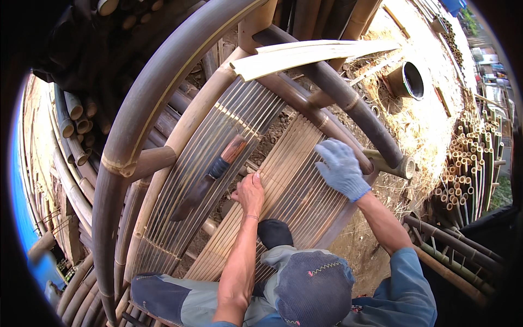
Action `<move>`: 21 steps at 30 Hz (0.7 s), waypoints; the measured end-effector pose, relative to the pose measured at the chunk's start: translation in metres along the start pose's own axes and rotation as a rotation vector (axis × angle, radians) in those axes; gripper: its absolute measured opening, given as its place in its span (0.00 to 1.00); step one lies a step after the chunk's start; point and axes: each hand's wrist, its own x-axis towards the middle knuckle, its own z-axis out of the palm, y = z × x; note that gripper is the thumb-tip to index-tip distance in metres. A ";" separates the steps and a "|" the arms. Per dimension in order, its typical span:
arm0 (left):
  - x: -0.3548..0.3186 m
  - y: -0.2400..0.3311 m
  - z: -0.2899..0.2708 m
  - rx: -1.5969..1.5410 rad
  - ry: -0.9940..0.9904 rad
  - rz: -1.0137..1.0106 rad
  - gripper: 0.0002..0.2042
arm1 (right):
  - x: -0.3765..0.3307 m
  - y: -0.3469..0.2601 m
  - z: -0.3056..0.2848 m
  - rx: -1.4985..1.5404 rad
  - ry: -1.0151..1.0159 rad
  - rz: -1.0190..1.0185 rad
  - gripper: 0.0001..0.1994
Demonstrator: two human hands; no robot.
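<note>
Two slatted bamboo panels lie side by side within a frame of dark bamboo poles [182, 60]. My bare left hand [249, 192] is at the left edge of the right-hand panel, its fingers curled and seemingly pinching an edge bamboo slat [272, 163]. On the same panel's right side, my right hand [342, 170], in a pale blue knit glove, lies flat with fingers apart. A broad-bladed knife [199, 189] with a wooden handle and dark wrapping rests on the left-hand slatted panel [177, 163]. Between the panels runs a narrow gap.
Pale split bamboo strips [316, 53] lie across the frame's far end. A black bucket [393, 82] lies tipped among shavings beyond it. Cut bamboo tubes are stacked at right [463, 169] and left [71, 122]. Dark poles [463, 250] lie at the lower right.
</note>
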 end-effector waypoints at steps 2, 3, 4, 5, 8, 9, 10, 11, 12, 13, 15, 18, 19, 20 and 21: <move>0.000 0.004 0.006 0.023 0.064 0.037 0.15 | 0.043 -0.015 0.053 0.073 0.014 -0.161 0.17; -0.003 0.004 0.006 0.034 0.037 0.022 0.15 | 0.064 -0.020 0.072 0.116 0.054 -0.224 0.15; -0.003 0.006 0.006 0.041 0.012 0.014 0.15 | 0.084 -0.019 0.084 0.049 -0.146 -0.229 0.14; 0.002 0.009 0.005 0.045 -0.004 0.010 0.15 | 0.108 -0.016 0.094 -0.020 -0.338 -0.238 0.15; 0.001 0.004 0.004 0.062 0.034 0.012 0.13 | 0.124 -0.021 0.103 -0.063 -0.501 -0.129 0.19; 0.004 0.002 0.003 0.051 0.016 0.003 0.13 | 0.125 -0.023 0.103 -0.052 -0.484 -0.070 0.21; 0.005 0.004 0.000 0.041 -0.009 -0.009 0.13 | 0.120 -0.022 0.108 -0.028 -0.517 0.017 0.21; 0.007 0.007 -0.004 0.031 -0.036 -0.005 0.13 | 0.116 -0.018 0.120 -0.009 -0.539 0.116 0.22; 0.005 0.013 -0.005 0.017 -0.075 -0.025 0.13 | 0.111 -0.014 0.132 0.009 -0.560 0.213 0.22; 0.006 0.010 -0.003 0.008 -0.068 -0.014 0.13 | 0.111 -0.019 0.136 -0.006 -0.552 0.202 0.21; 0.007 0.003 0.000 -0.012 -0.053 0.002 0.15 | 0.122 -0.013 0.141 -0.070 -0.510 0.165 0.19; 0.006 0.007 -0.011 -0.016 -0.174 -0.103 0.16 | 0.128 -0.027 0.110 -0.174 -0.570 -0.108 0.16; 0.010 0.009 -0.012 -0.014 -0.188 -0.114 0.17 | 0.129 -0.025 0.108 -0.174 -0.585 -0.138 0.17; 0.011 0.008 -0.011 -0.018 -0.196 -0.158 0.22 | 0.131 -0.025 0.106 -0.173 -0.598 -0.170 0.18; 0.012 0.005 -0.011 -0.008 -0.172 -0.167 0.22 | 0.134 -0.028 0.105 -0.170 -0.610 -0.201 0.18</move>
